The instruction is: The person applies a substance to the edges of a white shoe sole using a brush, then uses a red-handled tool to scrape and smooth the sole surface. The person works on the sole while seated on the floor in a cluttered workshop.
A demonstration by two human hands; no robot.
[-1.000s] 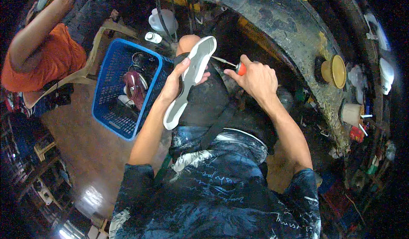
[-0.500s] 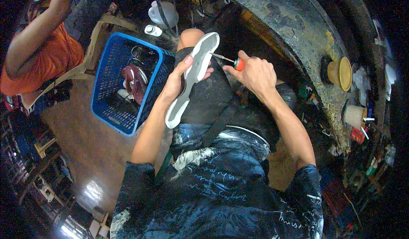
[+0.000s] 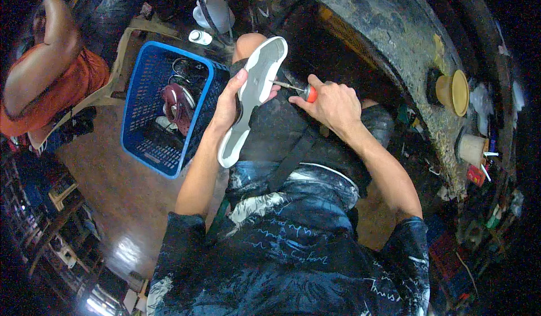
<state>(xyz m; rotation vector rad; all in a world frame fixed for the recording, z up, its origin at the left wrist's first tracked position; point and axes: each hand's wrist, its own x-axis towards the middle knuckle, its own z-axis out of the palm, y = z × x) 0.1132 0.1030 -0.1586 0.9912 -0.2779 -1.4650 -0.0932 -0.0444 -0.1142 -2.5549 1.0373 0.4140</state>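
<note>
My left hand [image 3: 228, 102] holds a white and grey shoe sole [image 3: 251, 99] at a slant over my leg, with the thumb at its left edge and fingertips showing beyond its right edge. My right hand [image 3: 335, 104] grips a slim tool [image 3: 309, 93] with a red-orange handle and a thin metal shaft. The shaft reaches left to the sole's right edge, at its upper part. Left of the hands stands a blue plastic basket [image 3: 144, 54] with maroon shoes [image 3: 176, 107] and other items inside.
A person in orange [image 3: 56, 79] sits at the left. A white jug [image 3: 217, 14] and small white bottle [image 3: 200, 37] are beyond the basket. A worn dark bench [image 3: 389, 17] curves along the right, with a yellow round container [image 3: 451, 93] and a beige pot [image 3: 470, 147].
The tool's tip has moved down along the sole's right edge, and my right hand has shifted slightly left. The person in orange has shifted the arm.
</note>
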